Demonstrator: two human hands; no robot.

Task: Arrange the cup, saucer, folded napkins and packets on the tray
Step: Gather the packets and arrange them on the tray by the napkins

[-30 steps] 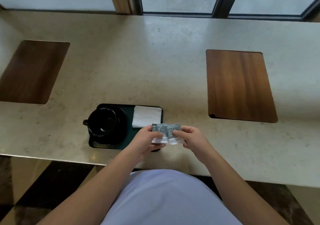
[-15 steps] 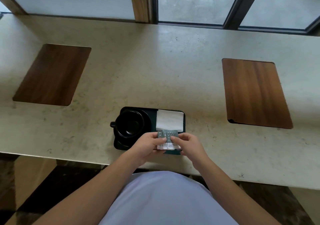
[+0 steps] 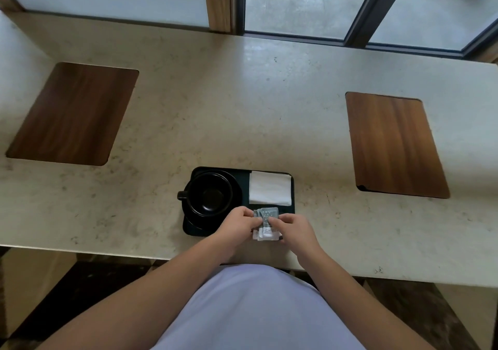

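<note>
A dark rectangular tray point(image 3: 242, 178) lies near the counter's front edge. On its left half a black cup point(image 3: 208, 197) sits on a black saucer point(image 3: 192, 220), handle pointing left. A white folded napkin point(image 3: 269, 188) lies on the tray's far right part. Over the tray's near right corner, my left hand point(image 3: 237, 221) and my right hand point(image 3: 295, 225) both pinch a stack of grey-and-white packets point(image 3: 266, 221), overlapped into one bundle. Whether the packets touch the tray I cannot tell.
The tray rests on a pale stone counter point(image 3: 242, 107). One wooden inlay panel point(image 3: 72, 113) sits far left and another wooden panel point(image 3: 393, 144) at the right. Windows run along the back edge. My torso is close to the counter's front edge.
The two packets, held side by side a second ago, are now overlapped into one stack, and both hands have shifted over the tray's near right corner. The camera view has panned left.
</note>
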